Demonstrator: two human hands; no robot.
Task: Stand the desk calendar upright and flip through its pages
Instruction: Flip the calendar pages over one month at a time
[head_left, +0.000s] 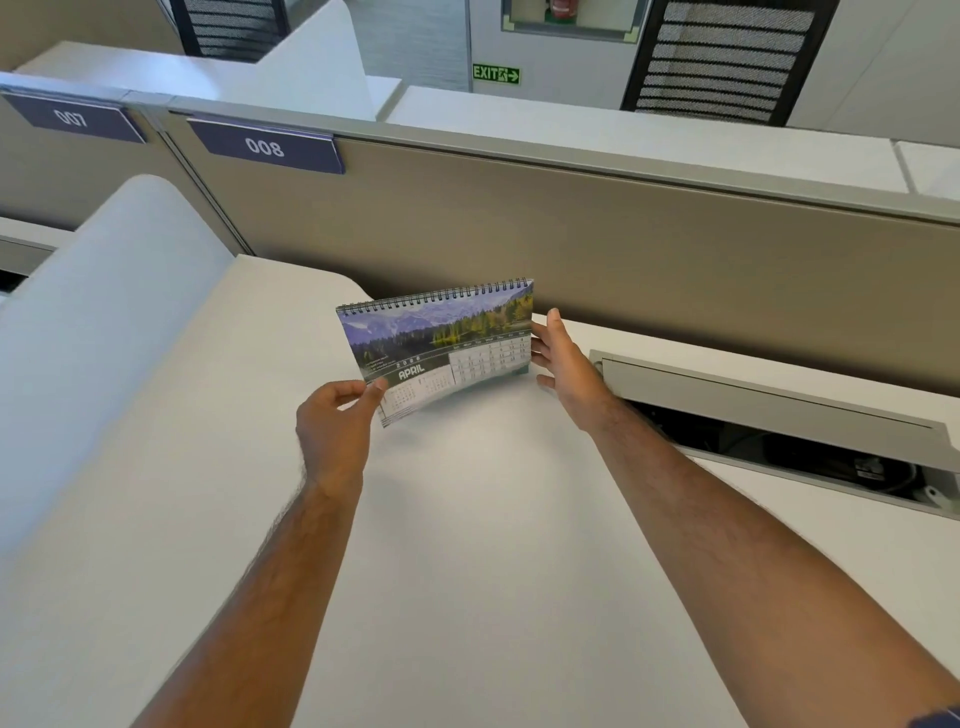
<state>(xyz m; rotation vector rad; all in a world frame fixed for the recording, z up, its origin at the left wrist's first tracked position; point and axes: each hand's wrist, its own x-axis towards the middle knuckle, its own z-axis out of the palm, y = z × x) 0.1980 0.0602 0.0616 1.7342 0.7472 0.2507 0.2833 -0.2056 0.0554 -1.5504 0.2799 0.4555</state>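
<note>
Pinching the calendar (441, 348) by its lower corner, our left hand (332, 426) tilts it above the worktop (467, 519). Our right hand (563, 358) rests open-fingered against its right edge.

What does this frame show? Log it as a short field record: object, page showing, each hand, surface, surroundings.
object: desk calendar, spiral binding along the top, tilted
page showing: APRIL, with a mountain and lake photo
left hand: thumb and fingers pinch the lower left corner of the page
right hand: open, fingers against the calendar's right edge
surface: white desk; whether the base rests on it cannot be told
surroundings: beige partition behind, label 008, open cable tray to the right
</note>
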